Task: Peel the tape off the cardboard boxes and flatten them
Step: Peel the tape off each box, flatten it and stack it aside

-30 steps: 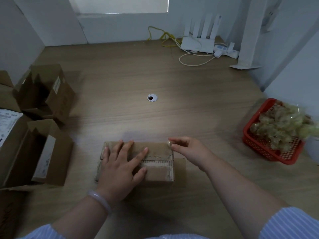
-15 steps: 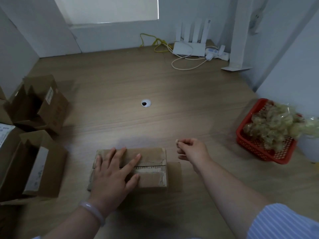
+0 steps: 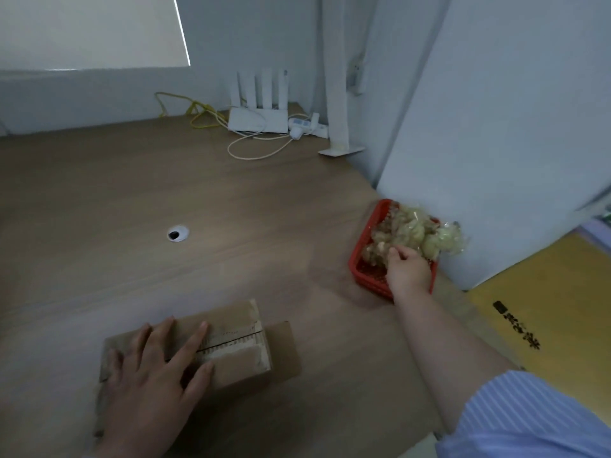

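left hand (image 3: 148, 385): wrist cut off at the near edge; the palm hides the left part of the cardboard box (image 3: 231, 342).
right hand (image 3: 408, 271): fingertips buried in the tape wad (image 3: 413, 233); can't tell if it grips anything.
red basket (image 3: 365, 236): near right rim hidden behind that hand.
yellow surface (image 3: 545, 285): cut off at the right edge; its print is too blurred to read.

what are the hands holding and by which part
The left hand presses on top of the cardboard box, gripping nothing. The right hand is in the red basket of tape wads; any held piece cannot be told.
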Motion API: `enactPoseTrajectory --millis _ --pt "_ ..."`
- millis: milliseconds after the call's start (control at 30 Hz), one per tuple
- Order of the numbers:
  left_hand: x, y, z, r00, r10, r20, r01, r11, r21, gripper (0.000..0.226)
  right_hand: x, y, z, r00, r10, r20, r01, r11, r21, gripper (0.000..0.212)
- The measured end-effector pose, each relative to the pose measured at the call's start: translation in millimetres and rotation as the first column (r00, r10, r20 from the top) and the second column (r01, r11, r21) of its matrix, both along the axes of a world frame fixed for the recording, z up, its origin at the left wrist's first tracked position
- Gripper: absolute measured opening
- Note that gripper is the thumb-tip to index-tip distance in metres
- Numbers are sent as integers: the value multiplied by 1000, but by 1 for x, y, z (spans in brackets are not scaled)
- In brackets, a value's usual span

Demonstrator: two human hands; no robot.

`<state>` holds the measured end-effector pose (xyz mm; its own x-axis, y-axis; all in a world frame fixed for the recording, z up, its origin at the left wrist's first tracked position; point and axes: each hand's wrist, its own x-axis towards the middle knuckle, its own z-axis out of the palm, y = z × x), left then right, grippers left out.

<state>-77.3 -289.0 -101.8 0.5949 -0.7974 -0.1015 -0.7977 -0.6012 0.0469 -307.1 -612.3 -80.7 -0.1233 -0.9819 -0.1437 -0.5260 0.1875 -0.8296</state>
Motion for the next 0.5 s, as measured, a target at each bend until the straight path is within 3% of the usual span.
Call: enactPoseTrajectory --millis 100,233,333,400,500 --pt "0 -1 3 996 30 -83 -34 998 -50 70 -5 -10 -3 990 88 -106 -79 994 82 42" --pt "4 -1 17 974 40 -222 -82 980 -180 63 6 17 4 952 158 -263 -178 983 -52 52" --pt "17 6 17 940 40 -338 -167 920 -355 57 35 64 0 906 410 -104 -415 909 -33 32" --pt "23 17 17 960 79 -268 -190 889 -417 53 56 106 -9 821 571 -1 -570 818 75 13" --pt "25 38 22 907 330 -262 -409 836 -365 56 79 159 -15 735 675 69 -678 726 120 10"
